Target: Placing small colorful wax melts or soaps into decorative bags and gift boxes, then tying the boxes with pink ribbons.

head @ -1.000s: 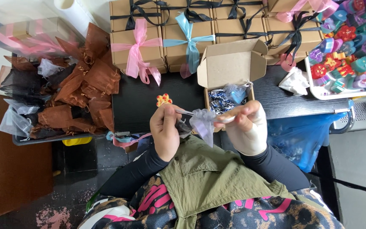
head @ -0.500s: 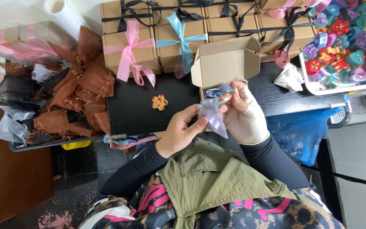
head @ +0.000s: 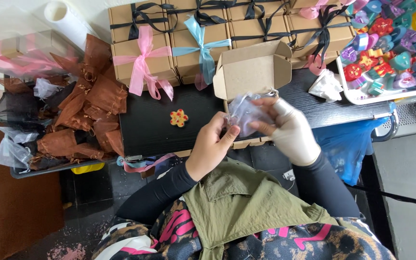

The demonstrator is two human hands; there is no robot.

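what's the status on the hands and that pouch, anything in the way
Left hand and right hand both grip the sheer pale lilac organza pouch. Pouch held over the open brown cardboard box. Nothing blocking the box.

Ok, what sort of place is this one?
Likely a small gift-packing workstation: stacked ribbon-tied kraft boxes, a pile of brown organza pouches, a tray of coloured trinkets, and both hands holding a sheer pouch over an open box.

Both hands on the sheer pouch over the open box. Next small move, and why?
Probably lower the sheer pouch into the open kraft box: left hand and right hand both pinch it right at the box mouth, flaps up.
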